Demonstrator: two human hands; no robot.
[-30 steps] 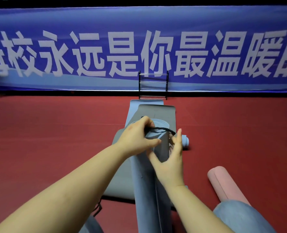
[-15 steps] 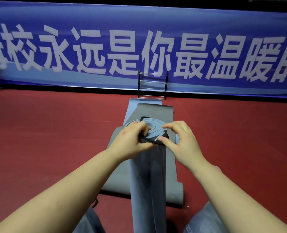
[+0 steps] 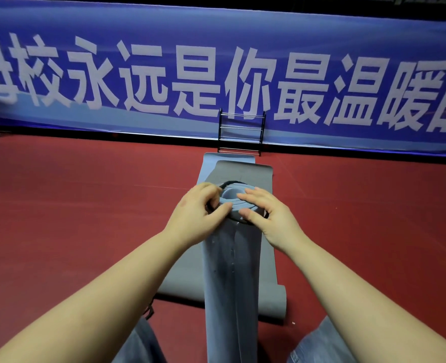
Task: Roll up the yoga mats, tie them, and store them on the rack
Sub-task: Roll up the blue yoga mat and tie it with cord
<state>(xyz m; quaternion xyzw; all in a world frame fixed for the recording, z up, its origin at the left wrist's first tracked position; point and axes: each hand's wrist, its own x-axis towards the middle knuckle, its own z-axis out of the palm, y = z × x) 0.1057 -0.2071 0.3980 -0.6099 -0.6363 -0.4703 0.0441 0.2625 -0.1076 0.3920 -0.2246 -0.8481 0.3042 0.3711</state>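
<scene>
Head view, the only one. At the middle of the frame you hold a rolled blue-grey mat [image 3: 231, 271] upright, its body running down to the bottom edge between your knees and its spiral end facing the camera. That stance seems chosen so both hands can reach the top end at once. A black cord [image 3: 233, 182] loops round the far side of that end, and more of it shows dark under your fingers on either side. Your left hand [image 3: 199, 214] curls over the left of the roll's end, thumb pressed across the front edge, pinching cord and mat together. Your right hand [image 3: 266, 216] grips the right side, fingers laid over the top, thumb against the front wall. Judging by this, you are seating or tightening the tie near the top, and the tying step is not yet finished.

The roll looks fairly tight, with layers showing as rings and a small hollow in the core; faint marks run down its length. Behind it, a grey mat [image 3: 245, 176] lies flat on the red floor [image 3: 85, 205], over a lighter blue one. The black rack [image 3: 242, 134] stands in the upper middle against the blue banner [image 3: 216, 74], well apart from your hands.
</scene>
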